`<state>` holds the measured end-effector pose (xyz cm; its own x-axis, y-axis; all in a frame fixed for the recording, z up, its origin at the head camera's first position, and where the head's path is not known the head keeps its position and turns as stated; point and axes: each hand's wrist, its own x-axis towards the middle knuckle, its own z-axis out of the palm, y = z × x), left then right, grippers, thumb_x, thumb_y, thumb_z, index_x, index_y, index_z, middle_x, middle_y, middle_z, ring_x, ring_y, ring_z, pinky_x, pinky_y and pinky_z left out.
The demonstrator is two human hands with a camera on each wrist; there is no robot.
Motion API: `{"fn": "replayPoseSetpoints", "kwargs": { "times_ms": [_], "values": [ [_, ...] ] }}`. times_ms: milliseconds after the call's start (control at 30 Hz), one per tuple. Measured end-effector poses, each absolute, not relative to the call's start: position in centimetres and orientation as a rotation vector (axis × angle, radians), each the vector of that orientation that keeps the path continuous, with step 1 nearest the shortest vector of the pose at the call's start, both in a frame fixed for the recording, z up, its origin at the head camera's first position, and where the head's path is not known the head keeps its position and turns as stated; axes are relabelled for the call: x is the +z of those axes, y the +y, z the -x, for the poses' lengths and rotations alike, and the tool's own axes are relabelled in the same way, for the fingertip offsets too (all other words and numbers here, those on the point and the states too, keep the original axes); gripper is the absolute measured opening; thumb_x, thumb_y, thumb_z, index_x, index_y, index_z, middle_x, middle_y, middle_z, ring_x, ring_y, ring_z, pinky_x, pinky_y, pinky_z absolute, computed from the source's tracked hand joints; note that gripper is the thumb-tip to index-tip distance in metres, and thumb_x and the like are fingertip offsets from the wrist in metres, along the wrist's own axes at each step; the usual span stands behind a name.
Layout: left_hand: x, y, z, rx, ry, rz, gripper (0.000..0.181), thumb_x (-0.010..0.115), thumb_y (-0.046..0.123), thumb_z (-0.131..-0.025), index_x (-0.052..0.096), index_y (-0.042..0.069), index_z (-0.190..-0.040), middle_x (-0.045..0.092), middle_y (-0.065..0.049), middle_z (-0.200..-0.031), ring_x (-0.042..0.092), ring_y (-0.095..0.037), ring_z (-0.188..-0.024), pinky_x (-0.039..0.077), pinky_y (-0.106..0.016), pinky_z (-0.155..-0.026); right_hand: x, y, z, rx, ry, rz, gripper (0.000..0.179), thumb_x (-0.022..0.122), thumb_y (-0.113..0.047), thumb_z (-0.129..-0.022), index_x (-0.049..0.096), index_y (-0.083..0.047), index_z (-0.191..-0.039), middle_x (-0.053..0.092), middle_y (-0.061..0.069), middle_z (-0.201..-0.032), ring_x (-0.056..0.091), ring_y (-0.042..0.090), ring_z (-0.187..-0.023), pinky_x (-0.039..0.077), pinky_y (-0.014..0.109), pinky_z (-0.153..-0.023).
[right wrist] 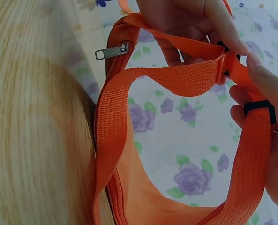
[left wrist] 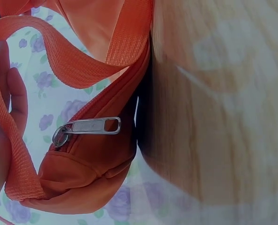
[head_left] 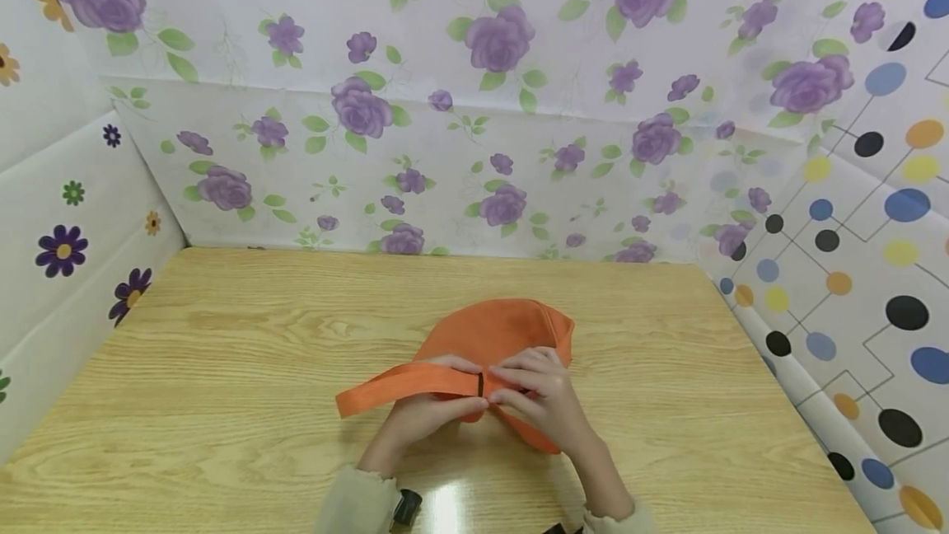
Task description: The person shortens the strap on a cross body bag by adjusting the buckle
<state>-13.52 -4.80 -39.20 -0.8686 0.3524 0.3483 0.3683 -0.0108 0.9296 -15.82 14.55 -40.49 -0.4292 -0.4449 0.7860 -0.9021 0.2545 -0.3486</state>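
Observation:
An orange waist bag (head_left: 485,332) rests on the table, its webbing strap (head_left: 396,386) raised in front of it. My left hand (head_left: 424,414) pinches the strap at a black slider (head_left: 480,385), thumb below and fingers above. Close beside it, my right hand (head_left: 547,394) holds the strap just right of that slider; the two hands' fingertips nearly meet. A second black slider (right wrist: 259,106) sits by the right fingers in the right wrist view. A metal zipper pull (left wrist: 94,125) hangs from the bag's end in the left wrist view. Part of the bag is hidden behind the hands.
The wood-grain table (head_left: 222,336) extends around the bag. Behind it stands a wall covering (head_left: 445,155) with purple flowers, and patterned sheets flank both sides. A dark wrist strap (head_left: 405,509) shows at the left sleeve (head_left: 356,501).

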Motion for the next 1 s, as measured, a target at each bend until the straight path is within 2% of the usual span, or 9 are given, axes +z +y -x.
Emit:
{"fn": "replayPoseSetpoints", "kwargs": {
  "times_ms": [133,400,633,800,1000],
  "values": [
    [-39.3,-4.8,13.5,-2.049,-2.148,0.830,0.027,0.071,-0.005,-0.072,0.061,-0.009,-0.097,0.061,-0.020,-0.097,0.058,-0.017,-0.087,0.049,-0.029,-0.073,-40.2,14.7,15.8,1.055,-2.031,-1.220,0.030,0.064,-0.027,-0.079,0.069,0.000,-0.091,0.066,0.003,-0.084,0.057,0.014,-0.078,0.036,0.038,-0.078],
    [-39.2,-4.8,13.6,-2.019,-2.132,0.875,0.024,0.071,-0.006,-0.071,0.062,-0.009,-0.093,0.062,-0.021,-0.094,0.059,-0.019,-0.086,0.049,-0.030,-0.073,-39.4,15.3,15.6,0.929,-2.164,-1.230,0.034,0.066,-0.030,-0.078,0.068,-0.001,-0.096,0.066,0.001,-0.088,0.058,0.013,-0.081,0.035,0.043,-0.082],
    [-40.3,-4.8,14.0,-2.006,-2.138,0.873,0.027,0.072,-0.003,-0.071,0.063,-0.005,-0.096,0.063,-0.016,-0.093,0.058,-0.018,-0.083,0.048,-0.030,-0.071,-39.0,16.5,15.7,0.890,-2.322,-1.194,0.035,0.070,-0.030,-0.075,0.068,-0.005,-0.098,0.065,-0.001,-0.093,0.056,0.012,-0.088,0.030,0.048,-0.090],
    [-41.4,-4.9,14.6,-2.042,-2.150,0.842,0.029,0.074,0.003,-0.072,0.064,-0.001,-0.098,0.063,-0.012,-0.096,0.058,-0.018,-0.086,0.047,-0.030,-0.074,-38.6,17.1,15.7,0.872,-2.421,-1.206,0.033,0.072,-0.026,-0.074,0.068,-0.008,-0.102,0.063,-0.004,-0.097,0.053,0.012,-0.095,0.023,0.056,-0.092],
    [-41.2,-4.9,14.5,-2.090,-2.185,0.786,0.029,0.074,0.002,-0.071,0.065,0.000,-0.098,0.063,-0.009,-0.095,0.057,-0.018,-0.085,0.048,-0.031,-0.073,-38.5,17.4,15.6,0.865,-2.439,-1.231,0.031,0.072,-0.020,-0.074,0.068,-0.006,-0.101,0.061,-0.007,-0.095,0.052,0.009,-0.091,0.021,0.059,-0.092]
  ]
}}
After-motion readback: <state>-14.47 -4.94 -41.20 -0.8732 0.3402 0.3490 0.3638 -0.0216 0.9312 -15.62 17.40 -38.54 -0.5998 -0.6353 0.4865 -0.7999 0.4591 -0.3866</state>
